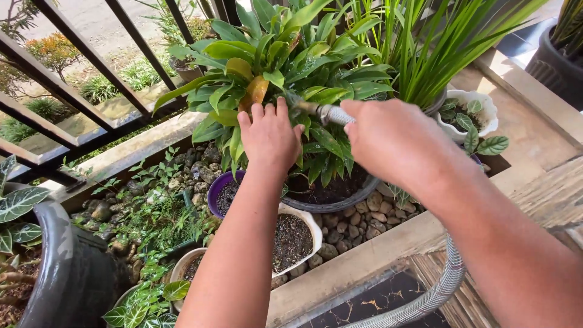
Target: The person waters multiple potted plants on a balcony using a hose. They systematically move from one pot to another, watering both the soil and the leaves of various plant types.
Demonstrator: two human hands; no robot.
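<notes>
Two bare hands show: the left hand and the right hand. One braided hose runs in from the near right. Seven pots can be counted: one purple pot, three white pots, three dark pots. One black railing crosses the far left.

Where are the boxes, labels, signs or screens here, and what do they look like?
None show: no package, label, sign or screen.
What is in view: a left hand among the leaves of a big green plant, a right hand holding a hose, plus pots, pebbles and a dark railing.
</notes>
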